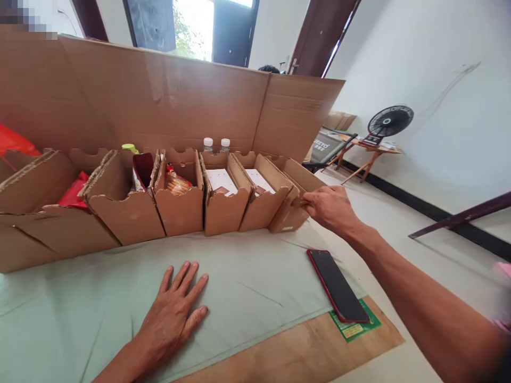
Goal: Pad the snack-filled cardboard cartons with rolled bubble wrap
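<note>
My left hand [173,314] lies flat, fingers spread, on the pale green cloth [247,276] that covers the table. My right hand [329,207] reaches forward and pinches the side wall of the rightmost cardboard bin [289,205] in a row of open cardboard bins. Other bins hold white boxes [221,181], a snack packet [178,183] and red packets [74,192]. Two white-capped bottles [215,144] stand behind the bins.
A tall cardboard sheet [159,101] stands behind the bins. A red-edged phone [337,284] lies face up by the table's right edge, over a green card [359,325]. A black fan [389,121] sits on a small wooden table at the far right wall.
</note>
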Tool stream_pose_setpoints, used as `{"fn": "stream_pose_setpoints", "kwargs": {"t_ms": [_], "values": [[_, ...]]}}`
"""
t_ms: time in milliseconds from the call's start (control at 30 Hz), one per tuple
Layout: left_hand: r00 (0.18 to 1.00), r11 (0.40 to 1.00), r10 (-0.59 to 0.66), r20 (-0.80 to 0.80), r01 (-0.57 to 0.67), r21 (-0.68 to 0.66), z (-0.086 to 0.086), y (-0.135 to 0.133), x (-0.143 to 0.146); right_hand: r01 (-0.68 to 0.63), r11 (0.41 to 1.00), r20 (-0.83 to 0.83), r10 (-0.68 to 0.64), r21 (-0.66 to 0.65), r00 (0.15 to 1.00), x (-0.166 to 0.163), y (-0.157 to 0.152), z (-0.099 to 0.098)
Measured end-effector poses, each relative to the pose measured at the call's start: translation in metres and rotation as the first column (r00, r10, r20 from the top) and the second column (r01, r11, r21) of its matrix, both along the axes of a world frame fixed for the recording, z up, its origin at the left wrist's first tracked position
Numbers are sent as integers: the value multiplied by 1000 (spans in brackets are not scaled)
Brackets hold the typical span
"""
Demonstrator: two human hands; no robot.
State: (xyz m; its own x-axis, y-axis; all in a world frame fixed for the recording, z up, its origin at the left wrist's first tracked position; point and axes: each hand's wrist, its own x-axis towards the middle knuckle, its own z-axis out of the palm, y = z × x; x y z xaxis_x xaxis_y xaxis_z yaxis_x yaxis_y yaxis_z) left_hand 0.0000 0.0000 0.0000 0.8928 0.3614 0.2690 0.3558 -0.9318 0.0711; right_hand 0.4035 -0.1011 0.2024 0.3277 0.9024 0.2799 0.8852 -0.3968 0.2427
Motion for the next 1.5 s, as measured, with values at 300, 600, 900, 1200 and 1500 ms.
{"fn": "stream_pose_setpoints", "kwargs": {"t_ms": [300,600,900,1200,1500], "values": [[1000,986,24,-16,-26,-167,7,-1,2,-94,983,-301,44,-156,952,-86,-19,35],[999,980,32,2,-31,-195,15,1,-1,-15,821,-730,516,571,448,-181,-1,78],[957,944,72,281,25,-328,8,-17,-10,707,396,-797,438,586,416,-52,-78,-39],[955,811,41,293,139,-568,38,-54,34,772,416,-802,564,481,197,-89,-71,-127],[866,745,320,383,19,-667,61,-26,50,774,426,-726,684,468,62,-130,-56,-133]]}}
